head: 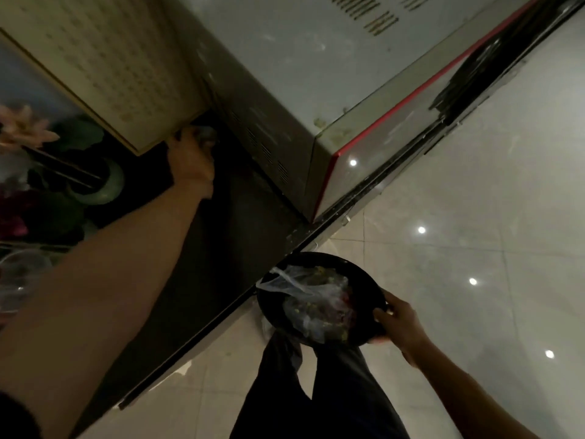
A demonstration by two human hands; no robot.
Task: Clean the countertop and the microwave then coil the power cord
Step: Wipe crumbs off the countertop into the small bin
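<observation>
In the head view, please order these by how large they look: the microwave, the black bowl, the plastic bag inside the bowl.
1. microwave, by far the largest
2. black bowl, though it is nearer the camera
3. plastic bag, lying inside the bowl

Boxy metal microwave (285, 74): pale grey-white casing, rows of dark vent slots; red stripe edging mirrored silver door at 2 o'clock. Dark stone countertop (202, 264): near-black, silver trim along edge. Round black plate (319, 261) at 5 o'clock: translucent whitish plastic bag (304, 299), green-yellow and red scraps inside. Cream panel (104, 61) at 10 o'clock: fine dotted pattern. Pink flower (22, 125) at 9 o'clock. Glossy beige tiled floor (490, 217).
</observation>
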